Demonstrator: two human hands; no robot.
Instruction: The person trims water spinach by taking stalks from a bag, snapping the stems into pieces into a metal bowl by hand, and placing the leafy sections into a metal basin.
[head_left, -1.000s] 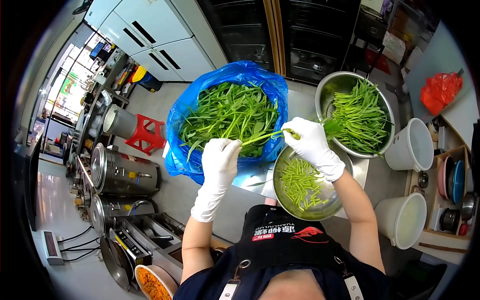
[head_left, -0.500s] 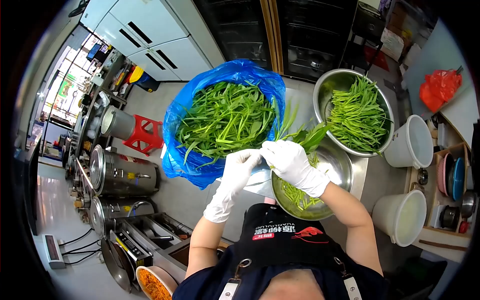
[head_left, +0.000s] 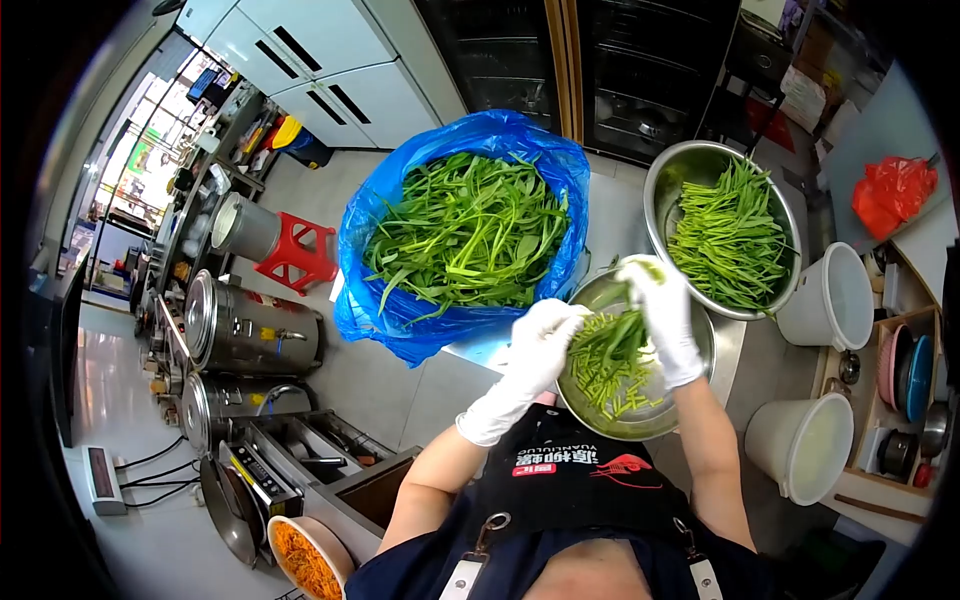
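Note:
My right hand (head_left: pixel 668 315), in a white glove, is closed round leafy water spinach (head_left: pixel 624 338), whose leaves hang over the smaller steel bowl (head_left: pixel 706 345). Short green stem pieces (head_left: pixel 605 392) lie inside that bowl. At its left rim is my left hand (head_left: pixel 545 338), also gloved, with fingertips pressed together; whatever they pinch is hidden. Beyond the left hand stands a blue plastic bag (head_left: pixel 357 300), open at the top and full of loose long greens (head_left: pixel 470 230). A larger steel bowl (head_left: pixel 655 200) holds a bundle of aligned greens (head_left: pixel 725 240).
Two white buckets (head_left: pixel 835 300) (head_left: pixel 800 445) stand on the right, beside a shelf with pans. To the left are a red stool (head_left: pixel 300 255) and large steel pots (head_left: pixel 260 335). A tub of orange shreds (head_left: pixel 305 560) sits at lower left.
My right hand has moved right and swung over the smaller bowl with the greens. My left hand has shifted right and slightly down, and the hands are now apart.

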